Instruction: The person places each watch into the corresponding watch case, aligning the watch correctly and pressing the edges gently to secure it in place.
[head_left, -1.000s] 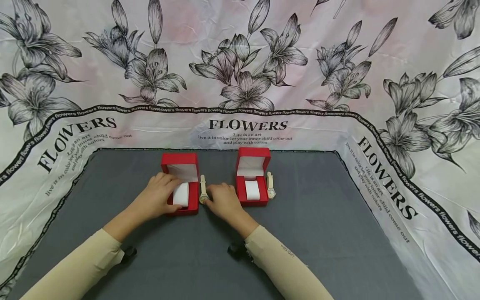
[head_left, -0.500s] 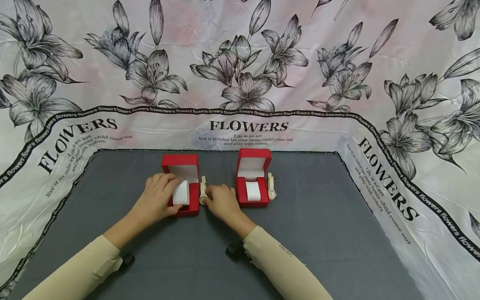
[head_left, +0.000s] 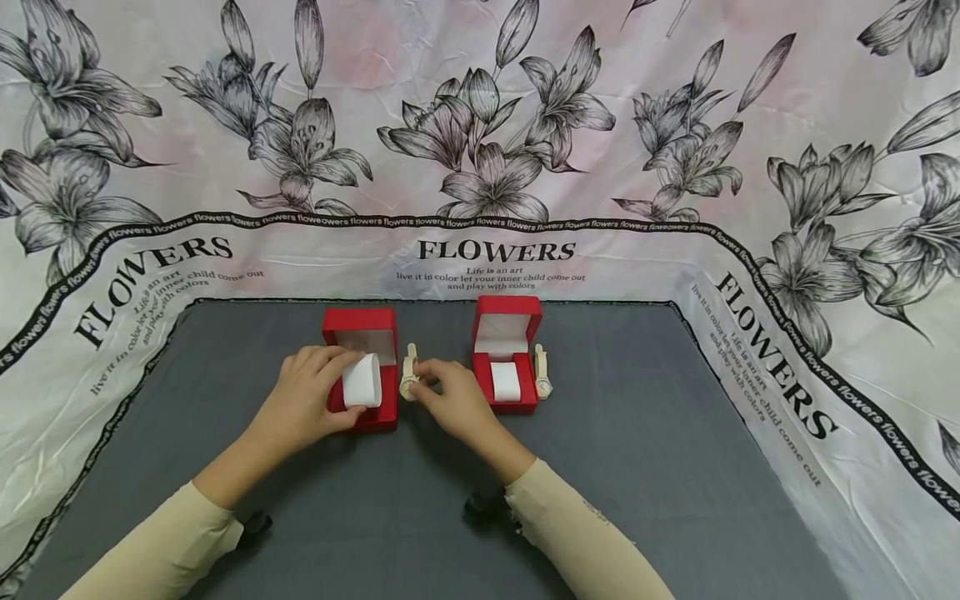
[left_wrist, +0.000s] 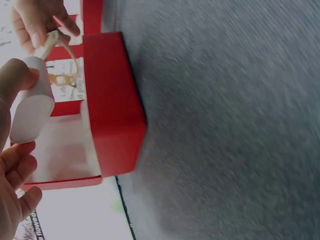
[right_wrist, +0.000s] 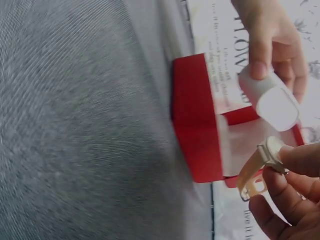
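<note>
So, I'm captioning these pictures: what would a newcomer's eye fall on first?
Likely the red left box and right box, both open on the grey cloth. Then the white cushion, held over the left box by the left grip, and the watch in the right grip between the boxes. A second watch lies just right of the right box.

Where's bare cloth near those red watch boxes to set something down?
Broad bare gray cloth lies right of the outer wristwatch, bordered by the white FLOWERS band. Another lies between left hand and that band. Crowded: between left watch box and right watch box, where the right hand pinches the inner wristwatch.
</note>
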